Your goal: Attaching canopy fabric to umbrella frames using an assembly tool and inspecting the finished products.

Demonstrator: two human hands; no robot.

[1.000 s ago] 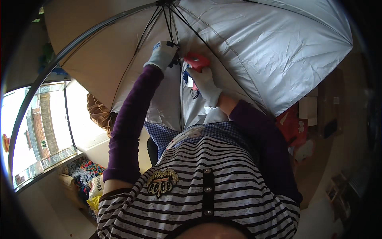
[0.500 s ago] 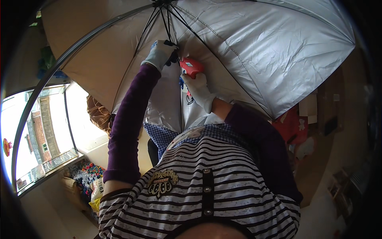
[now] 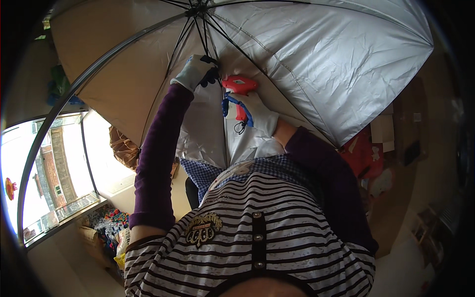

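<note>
An open umbrella with a silver inner canopy (image 3: pixel 336 64) spreads in front of me, its dark ribs fanning out from a black hub (image 3: pixel 199 10). My left hand (image 3: pixel 197 71), in a white glove with dark blue palm and fingers, is closed on an umbrella rib (image 3: pixel 208 42) below the hub. Just to its right, my right hand (image 3: pixel 255 110), gloved alike, grips a red pistol-shaped handheld tool (image 3: pixel 239 83) with a dark cord loop. The tool's nose lies close to the rib. What the left fingertips pinch is partly hidden.
The curved dark umbrella shaft (image 3: pixel 69 94) sweeps down the left side, past a bright window (image 3: pixel 59 168). A brown crinkled bundle (image 3: pixel 123 148) and a heap of colourful small items (image 3: pixel 111 222) lie at left. Red material (image 3: pixel 363 156) and a pale box (image 3: pixel 382 132) are at right.
The umbrella has shifted slightly down and to the left. My left hand has moved a little down and left with the rib. My right hand has turned the tool, its fingers now showing on the handle.
</note>
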